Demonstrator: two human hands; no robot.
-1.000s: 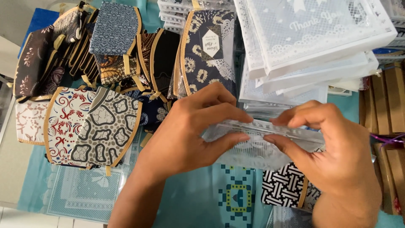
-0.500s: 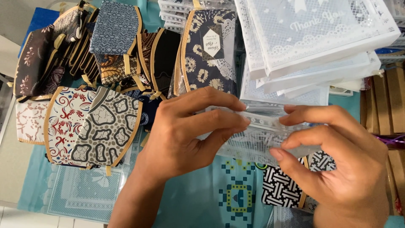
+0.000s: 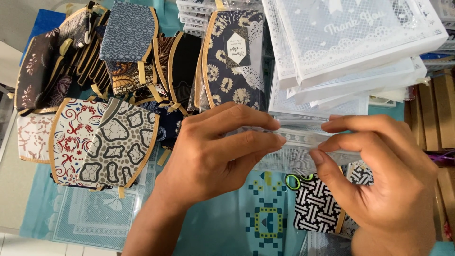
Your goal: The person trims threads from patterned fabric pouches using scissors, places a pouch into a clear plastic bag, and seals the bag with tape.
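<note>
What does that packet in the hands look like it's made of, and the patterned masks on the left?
The packet, pinched by left hand and right hand, looks like thin clear plastic film, glossy, white lace print. The masks look like matte printed cotton with tan fabric edging; exact fibre unclear.

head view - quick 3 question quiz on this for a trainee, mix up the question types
1. True or false: both hands grip the clear lace-printed packet.
2. Which lies just below the right hand's thumb?
A. a black-and-white woven-pattern mask
B. a red striped towel
C. a glass jar
3. Fill in: the stack of white lace-printed packets sits at the upper ____ of the view.

Key
1. True: the left hand pinches its left part, the right hand its right end.
2. A
3. right
</note>
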